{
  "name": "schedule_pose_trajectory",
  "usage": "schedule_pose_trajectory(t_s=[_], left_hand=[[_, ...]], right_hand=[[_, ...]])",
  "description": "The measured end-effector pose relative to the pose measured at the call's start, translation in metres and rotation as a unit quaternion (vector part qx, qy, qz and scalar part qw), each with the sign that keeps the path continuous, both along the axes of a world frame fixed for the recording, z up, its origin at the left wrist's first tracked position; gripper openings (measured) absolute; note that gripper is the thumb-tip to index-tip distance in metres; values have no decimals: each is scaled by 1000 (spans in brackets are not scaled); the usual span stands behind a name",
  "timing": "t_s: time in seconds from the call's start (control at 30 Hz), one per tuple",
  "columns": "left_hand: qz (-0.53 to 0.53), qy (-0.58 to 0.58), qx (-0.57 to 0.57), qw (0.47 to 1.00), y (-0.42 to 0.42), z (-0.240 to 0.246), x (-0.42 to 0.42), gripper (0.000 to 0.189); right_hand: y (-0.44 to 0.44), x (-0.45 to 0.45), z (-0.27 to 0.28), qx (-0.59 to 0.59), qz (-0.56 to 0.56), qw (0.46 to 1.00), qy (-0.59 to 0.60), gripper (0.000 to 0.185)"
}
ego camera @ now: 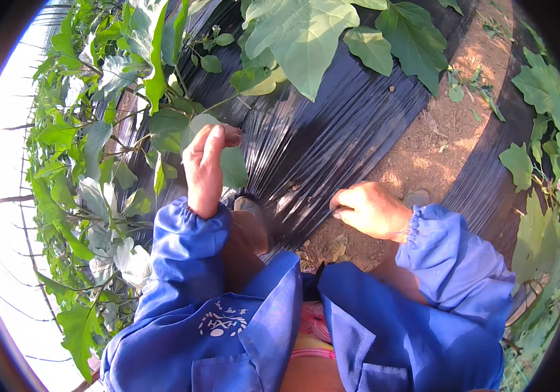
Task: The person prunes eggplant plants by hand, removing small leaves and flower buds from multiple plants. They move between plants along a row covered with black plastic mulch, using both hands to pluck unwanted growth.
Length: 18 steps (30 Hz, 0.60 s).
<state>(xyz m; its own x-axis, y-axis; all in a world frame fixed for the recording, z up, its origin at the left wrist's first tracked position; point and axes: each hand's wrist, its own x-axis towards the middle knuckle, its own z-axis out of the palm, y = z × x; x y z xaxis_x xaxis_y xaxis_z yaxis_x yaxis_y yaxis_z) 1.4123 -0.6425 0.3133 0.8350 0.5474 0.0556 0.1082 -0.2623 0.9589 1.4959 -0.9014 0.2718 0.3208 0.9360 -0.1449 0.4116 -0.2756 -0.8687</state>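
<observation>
My left hand [206, 161] is raised among the lower leaves of a broad-leaved plant, its thumb and fingers pinched together. A green leaf [233, 166] lies right behind and beside its fingers; whether the fingers hold it cannot be told. My right hand [370, 209] is lower and further right, fingers curled in, with the fingertips at the edge of a stretched black plastic film [319, 147]. The film is drawn into many creases that run between the plants and my feet. Whether the right fingers grip it does not show.
Dense leafy plants [89, 161] line the left side, and large leaves [304, 39] hang over the film at the top. Bare soil [422, 137] runs diagonally at the right, beside a second film strip [480, 181] and more plants [549, 161]. My shoe [253, 215] stands near the film.
</observation>
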Motion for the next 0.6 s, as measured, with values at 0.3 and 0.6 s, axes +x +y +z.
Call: schedule_pose_trajectory(t_s=[0.3,0.6], left_hand=[[-257,349,186,881,30,-62,43,37],[-341,461,164,803,-59,-84,-19,34]], right_hand=[[57,47,-78,-51,81,995,-4,21],[-20,62,-67,-156,-161,973,-54,39]])
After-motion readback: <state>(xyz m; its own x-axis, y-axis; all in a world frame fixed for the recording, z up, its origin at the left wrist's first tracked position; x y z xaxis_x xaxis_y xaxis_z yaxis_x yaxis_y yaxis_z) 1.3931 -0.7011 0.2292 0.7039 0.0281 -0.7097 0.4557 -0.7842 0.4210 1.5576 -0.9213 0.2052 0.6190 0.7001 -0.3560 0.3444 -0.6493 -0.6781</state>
